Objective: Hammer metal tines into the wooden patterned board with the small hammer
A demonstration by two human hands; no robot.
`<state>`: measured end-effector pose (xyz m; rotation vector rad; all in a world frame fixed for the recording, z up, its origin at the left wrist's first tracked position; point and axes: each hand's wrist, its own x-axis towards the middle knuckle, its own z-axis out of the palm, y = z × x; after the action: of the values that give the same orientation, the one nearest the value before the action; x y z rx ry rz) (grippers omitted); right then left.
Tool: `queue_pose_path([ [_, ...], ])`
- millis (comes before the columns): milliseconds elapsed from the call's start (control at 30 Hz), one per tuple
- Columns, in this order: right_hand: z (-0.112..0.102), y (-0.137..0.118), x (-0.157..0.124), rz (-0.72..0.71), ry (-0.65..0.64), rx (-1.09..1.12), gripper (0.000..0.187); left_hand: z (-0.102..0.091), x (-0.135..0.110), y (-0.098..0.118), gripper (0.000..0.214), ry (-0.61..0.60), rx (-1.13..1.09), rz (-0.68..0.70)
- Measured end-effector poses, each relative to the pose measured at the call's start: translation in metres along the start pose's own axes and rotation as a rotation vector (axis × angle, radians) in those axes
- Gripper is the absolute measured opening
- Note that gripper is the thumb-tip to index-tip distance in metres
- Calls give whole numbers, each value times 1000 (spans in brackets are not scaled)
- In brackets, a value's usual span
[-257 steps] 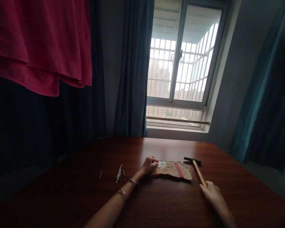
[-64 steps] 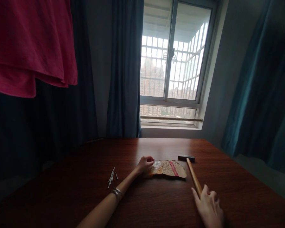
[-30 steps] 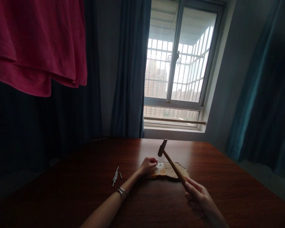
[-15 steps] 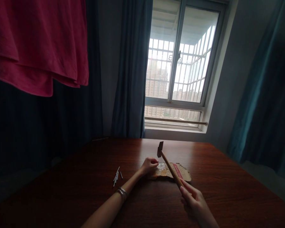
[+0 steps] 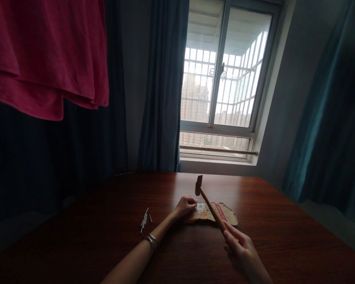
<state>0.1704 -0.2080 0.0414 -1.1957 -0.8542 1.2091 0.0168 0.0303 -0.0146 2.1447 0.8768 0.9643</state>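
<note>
My right hand (image 5: pixel 241 243) grips the lower part of a hammer's wooden handle. The hammer (image 5: pixel 210 207) slants up to the left, its dark head raised over the far edge of a piece of cardboard. That cardboard (image 5: pixel 206 215) lies flat on the table, worn and peppered with small holes, with a red printed band. At its left end, my left hand (image 5: pixel 185 206) pinches a nail between thumb and fingertips; only a small bright bit of it shows. Several loose nails (image 5: pixel 144 221) lie on the table to the left of my left forearm.
The dark red-brown wooden table (image 5: pixel 171 258) spreads beneath both hands. Behind its far edge stand a wall and a barred window (image 5: pixel 225 79). Blue curtains (image 5: pixel 161 86) hang on either side. A pink cloth (image 5: pixel 47 59) hangs at the upper left.
</note>
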Motion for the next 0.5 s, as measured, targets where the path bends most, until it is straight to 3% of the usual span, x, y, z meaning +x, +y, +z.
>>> queue_pose_path([
  [333, 0, 2, -1, -63, -55, 31, 73, 1, 1, -4, 19, 7, 9, -4],
  [500, 4, 5, -4, -43, 10, 53, 77, 0, 0, -1, 17, 9, 19, -7],
])
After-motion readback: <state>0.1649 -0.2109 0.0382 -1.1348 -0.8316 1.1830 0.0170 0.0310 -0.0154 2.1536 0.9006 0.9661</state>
